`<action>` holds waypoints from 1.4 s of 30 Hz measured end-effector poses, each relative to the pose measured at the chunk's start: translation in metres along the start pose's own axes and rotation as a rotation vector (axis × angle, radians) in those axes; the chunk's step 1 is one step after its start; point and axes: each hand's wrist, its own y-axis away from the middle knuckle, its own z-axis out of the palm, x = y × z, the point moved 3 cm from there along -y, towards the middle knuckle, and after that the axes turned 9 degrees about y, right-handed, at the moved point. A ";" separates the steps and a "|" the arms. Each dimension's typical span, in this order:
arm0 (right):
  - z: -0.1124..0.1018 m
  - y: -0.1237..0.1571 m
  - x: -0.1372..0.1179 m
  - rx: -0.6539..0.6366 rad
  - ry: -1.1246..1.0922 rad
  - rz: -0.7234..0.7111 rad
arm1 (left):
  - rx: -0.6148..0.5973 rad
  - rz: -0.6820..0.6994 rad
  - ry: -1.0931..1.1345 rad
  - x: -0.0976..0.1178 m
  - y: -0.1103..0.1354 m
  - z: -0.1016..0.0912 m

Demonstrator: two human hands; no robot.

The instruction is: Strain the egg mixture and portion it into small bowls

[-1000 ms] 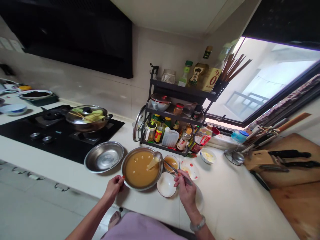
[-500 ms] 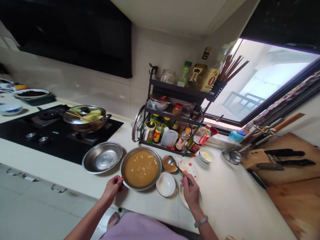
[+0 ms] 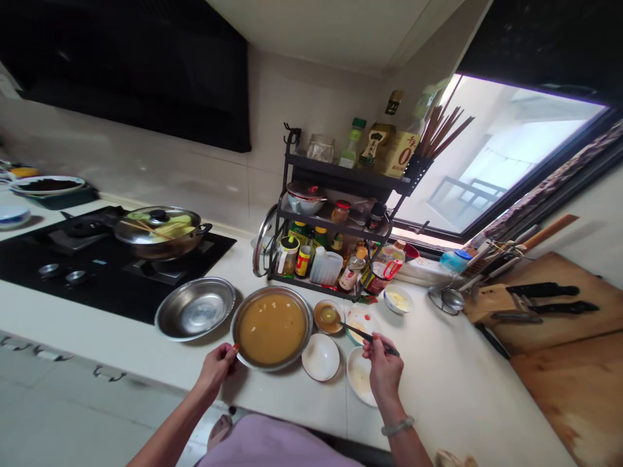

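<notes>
My left hand [image 3: 220,364] pinches the near-left rim of a metal bowl [image 3: 237,342] full of brownish liquid with pale flecks. My right hand [image 3: 384,364] is closed around the dark handle of a spoon [image 3: 361,333]. The spoon's head dips into the brown liquid in a small bowl [image 3: 318,324], just right of the big one. An upright white bowl [image 3: 320,358] sits nearer me, its inside bare. Close by the right hand are a shallow white dish [image 3: 361,379] and a red-spotted plate [image 3: 367,318] with pale residue.
A metal basin [image 3: 195,310] stands left, beside a black cooktop bearing a lidded pan [image 3: 158,235]. Behind is a spice rack [image 3: 341,224] crowded with bottles. A bowl of chopped pale bits [image 3: 399,299], a knife block [image 3: 491,303] and cutting boards [image 3: 559,344] are at right.
My right hand has moved slightly right, and the spoon's head has gone down from above the small bowl into its liquid. My left hand keeps its hold on the metal bowl's rim.
</notes>
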 end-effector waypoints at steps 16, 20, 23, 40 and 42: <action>0.035 0.032 -0.040 -0.236 0.064 -0.194 | 0.012 -0.010 0.081 0.001 0.002 0.003; 0.043 0.046 -0.046 -0.338 0.111 -0.399 | 0.011 -0.005 0.064 -0.001 0.000 0.001; 0.041 0.049 -0.048 -0.422 0.151 -0.569 | 0.012 0.003 0.049 -0.001 0.000 0.001; 0.011 0.007 0.008 -0.243 0.347 -0.290 | 0.020 0.001 0.032 0.001 0.001 0.001; 0.009 0.003 0.009 -0.169 0.248 -0.171 | 0.017 0.005 0.013 0.003 0.003 0.002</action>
